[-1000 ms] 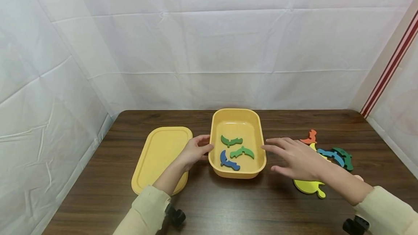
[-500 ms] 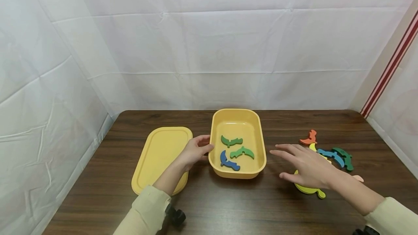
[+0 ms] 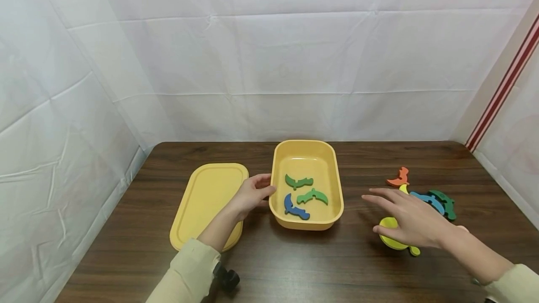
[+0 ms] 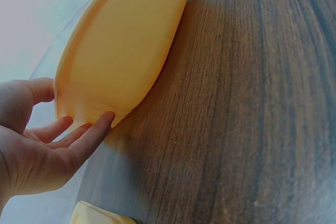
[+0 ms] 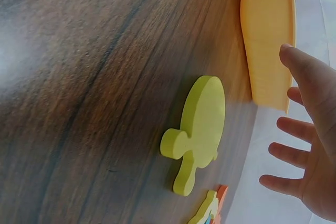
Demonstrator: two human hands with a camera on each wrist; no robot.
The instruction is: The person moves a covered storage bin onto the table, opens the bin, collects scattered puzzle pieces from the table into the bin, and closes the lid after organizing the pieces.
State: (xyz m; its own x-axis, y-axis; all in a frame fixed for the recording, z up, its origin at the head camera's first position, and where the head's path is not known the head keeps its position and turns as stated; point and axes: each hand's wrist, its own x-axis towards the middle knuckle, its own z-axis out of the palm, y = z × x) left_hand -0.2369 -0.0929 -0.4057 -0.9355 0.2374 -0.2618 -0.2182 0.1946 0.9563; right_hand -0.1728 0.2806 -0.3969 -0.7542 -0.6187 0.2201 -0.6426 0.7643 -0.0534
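A yellow box (image 3: 306, 223) stands at mid-table with two green animal-shaped pieces (image 3: 312, 196) and a blue piece (image 3: 296, 207) inside. My left hand (image 3: 249, 195) holds its left wall at the rim. In the left wrist view the fingers (image 4: 89, 140) lie along the outer wall and the thumb reaches the rim. My right hand (image 3: 412, 216), fingers spread and holding nothing, hovers over loose pieces on the right. Partly under it in the head view is a lime-yellow piece (image 5: 202, 124) with a rounded body and stubby ends.
The flat yellow lid (image 3: 206, 200) lies left of the box. Beyond my right hand sit an orange piece (image 3: 398, 177), a light blue piece (image 3: 433, 201) and a dark green piece (image 3: 445, 205). Behind the wooden table (image 3: 294, 265) hangs white sheeting (image 3: 286, 60).
My right hand has drawn away from the box's right rim, moving right and toward me, over the loose pieces. The left hand and box have stayed in place.
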